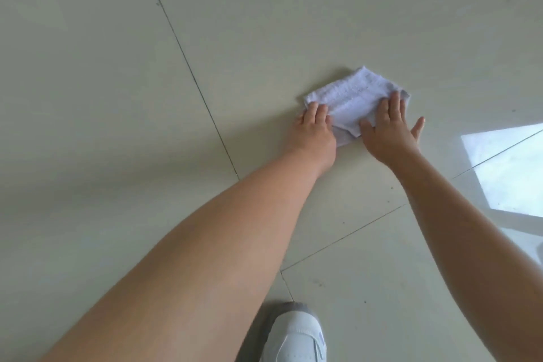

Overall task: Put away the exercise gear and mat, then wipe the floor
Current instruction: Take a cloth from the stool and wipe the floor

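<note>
Wiping the floor [264, 23], by the look of it the last step of the task, with no exercise gear and no mat showing anywhere in view, so judging the putting-away done or at least out of sight. Pressing a folded white towel [357, 97] flat against the pale tiles, just right of a dark grout line [188, 67] running away from the camera. Resting the left hand [316, 129] on the towel's near left corner, fingers laid straight and together over the cloth, not curled round it. Laying the right hand [388, 129] on the towel's right side, fingers spread and flat, thumb on the cloth, the little finger reaching off the edge toward the bare tile; neither hand grasping, both pushing down with open palms. Standing close behind, with a white sneaker [296, 338] showing at the bottom edge. Calling next, most likely, for sliding the towel across the tile under steady downward pressure from both palms, keeping the fold from bunching, and working toward the small dark specks [365, 301] scattered over the nearer tiles. Counting: one towel, two hands, one shoe in view, one bright patch of reflected light [511, 167] at the right, several specks too small to number surely.
</note>
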The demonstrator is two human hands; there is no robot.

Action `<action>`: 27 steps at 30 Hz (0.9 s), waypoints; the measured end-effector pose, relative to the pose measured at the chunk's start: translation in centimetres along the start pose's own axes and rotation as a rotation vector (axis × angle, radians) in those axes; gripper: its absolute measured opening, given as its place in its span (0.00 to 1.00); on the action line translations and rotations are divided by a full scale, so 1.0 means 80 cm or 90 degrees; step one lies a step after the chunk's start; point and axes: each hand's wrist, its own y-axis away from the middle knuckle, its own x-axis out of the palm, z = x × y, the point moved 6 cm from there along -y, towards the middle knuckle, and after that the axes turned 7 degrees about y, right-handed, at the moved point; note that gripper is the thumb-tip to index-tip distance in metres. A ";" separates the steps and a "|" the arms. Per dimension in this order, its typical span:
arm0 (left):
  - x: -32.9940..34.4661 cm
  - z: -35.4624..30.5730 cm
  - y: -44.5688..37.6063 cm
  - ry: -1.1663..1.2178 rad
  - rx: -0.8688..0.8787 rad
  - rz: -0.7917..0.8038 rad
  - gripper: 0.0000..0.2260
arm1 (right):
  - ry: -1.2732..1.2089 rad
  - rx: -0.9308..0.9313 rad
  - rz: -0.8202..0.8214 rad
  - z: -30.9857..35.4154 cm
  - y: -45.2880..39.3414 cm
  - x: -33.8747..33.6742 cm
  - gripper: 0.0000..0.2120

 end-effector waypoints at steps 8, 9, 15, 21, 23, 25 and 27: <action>-0.054 0.133 0.003 -0.017 -0.104 -0.081 0.23 | -0.019 -0.130 -0.047 0.145 -0.037 -0.034 0.31; -0.057 0.151 0.017 -0.012 -0.113 -0.085 0.23 | -0.024 -0.141 -0.049 0.160 -0.025 -0.026 0.31; -0.065 0.167 0.034 -0.067 -0.076 -0.076 0.21 | -0.049 -0.076 -0.018 0.176 0.004 0.002 0.33; -0.100 0.172 -0.045 -0.023 -0.094 -0.118 0.24 | 0.017 -0.085 -0.046 0.180 -0.089 -0.075 0.31; -0.118 0.179 -0.065 -0.013 -0.115 -0.141 0.24 | 0.034 -0.115 -0.044 0.192 -0.117 -0.101 0.31; -0.133 0.191 -0.076 -0.003 -0.141 -0.163 0.23 | 0.052 -0.148 -0.043 0.214 -0.139 -0.120 0.31; -0.143 0.208 -0.076 0.008 -0.168 -0.169 0.23 | 0.070 -0.185 -0.044 0.244 -0.154 -0.135 0.31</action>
